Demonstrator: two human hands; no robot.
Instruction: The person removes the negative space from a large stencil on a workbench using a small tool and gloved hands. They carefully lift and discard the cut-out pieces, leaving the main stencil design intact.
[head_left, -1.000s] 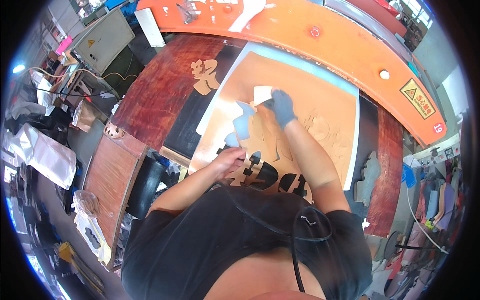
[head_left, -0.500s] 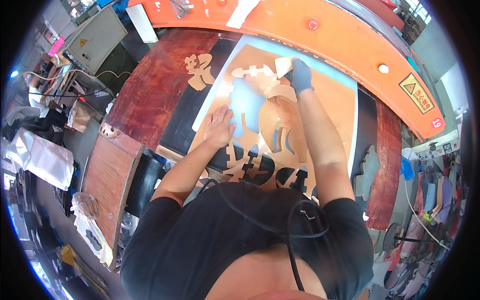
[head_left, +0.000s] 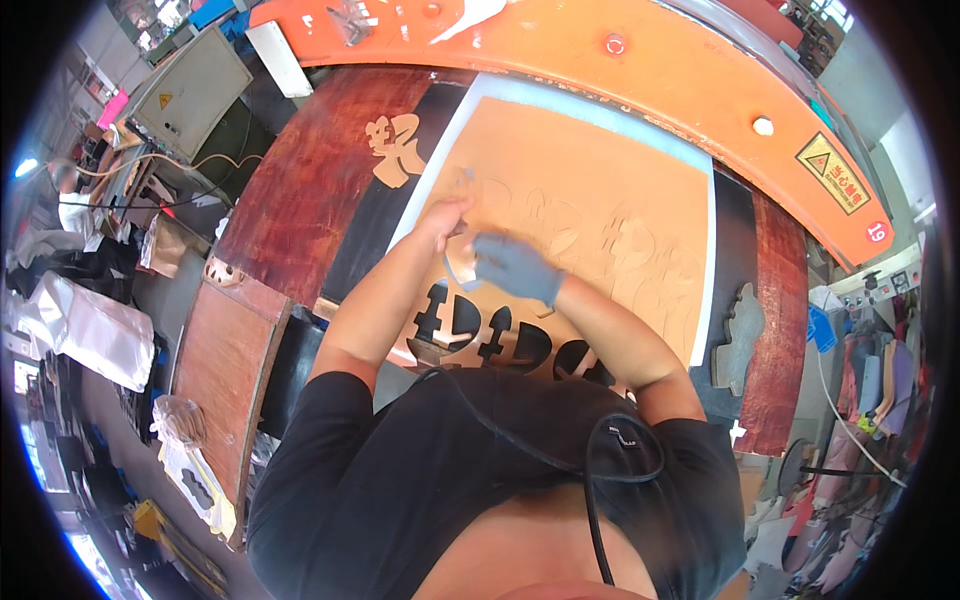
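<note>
A tan sheet (head_left: 570,135), marked with several curved cut outlines, lies on a pale board (head_left: 708,250). Above its left part my bare left hand (head_left: 447,220) has its fingers curled in; what they hold, if anything, is blurred. Close beside it is my right hand (head_left: 515,270) in a grey glove, reaching leftward, its fingers smeared by motion. A pale curved strip (head_left: 461,270) shows just below the hands; whether either one grips it is unclear. Dark shaped openings (head_left: 495,335) run along the sheet's near edge. Left of the board rests a cluster of tan cut pieces (head_left: 393,150).
An orange machine beam (head_left: 560,40) spans the far side of the worn red and black table (head_left: 300,180). At the right lies a grey shaped plate (head_left: 738,340). A brown wooden board (head_left: 220,350) stands at the near left. A black cable hangs across my chest.
My right hand has come from the sheet's far side to my left hand, which has lifted and curled. Loose pieces and pale openings mid-sheet are gone from view; cut outlines show there.
</note>
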